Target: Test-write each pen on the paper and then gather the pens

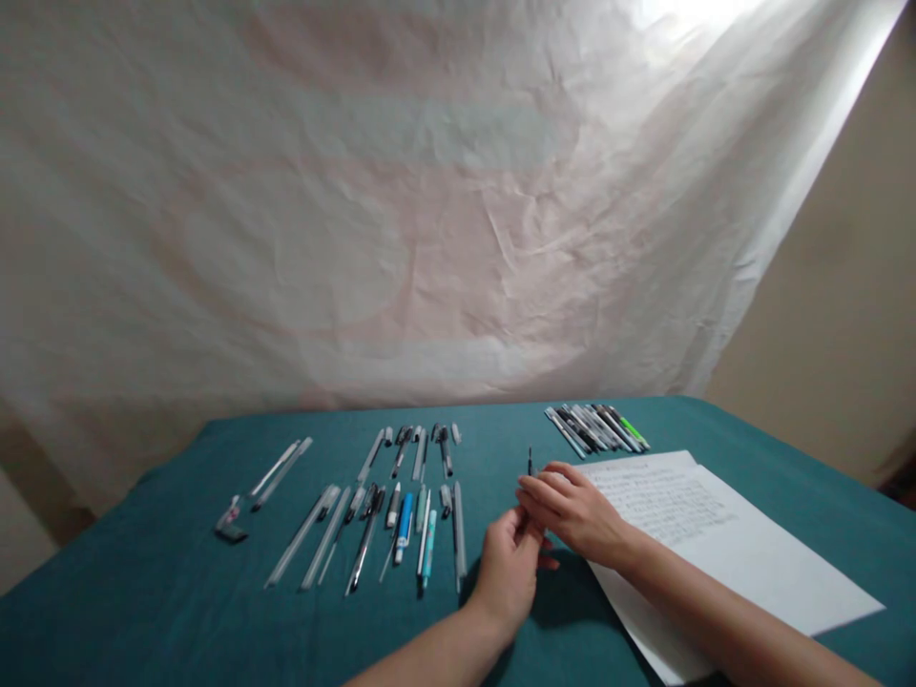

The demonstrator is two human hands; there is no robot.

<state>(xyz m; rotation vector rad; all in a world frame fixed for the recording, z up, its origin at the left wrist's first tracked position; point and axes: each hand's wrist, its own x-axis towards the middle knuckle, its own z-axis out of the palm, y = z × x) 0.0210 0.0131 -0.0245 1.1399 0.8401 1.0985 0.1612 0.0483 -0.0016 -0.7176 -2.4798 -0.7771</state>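
Note:
My left hand [510, 565] and my right hand [572, 506] meet over the teal tablecloth [178, 611], both closed on one thin dark pen [530, 464] whose tip pokes up above my right fingers. Just to the left lies a row of several pens and pen parts [401, 520], side by side. A white sheet of paper [722, 544] with handwriting lies under my right forearm.
A second group of several pens [597, 427], one with a green end, lies at the far right of the table. Two clear pen tubes [281, 469] and a small cap [230, 523] sit at the far left. A white cloth backdrop [401, 210] hangs behind the table.

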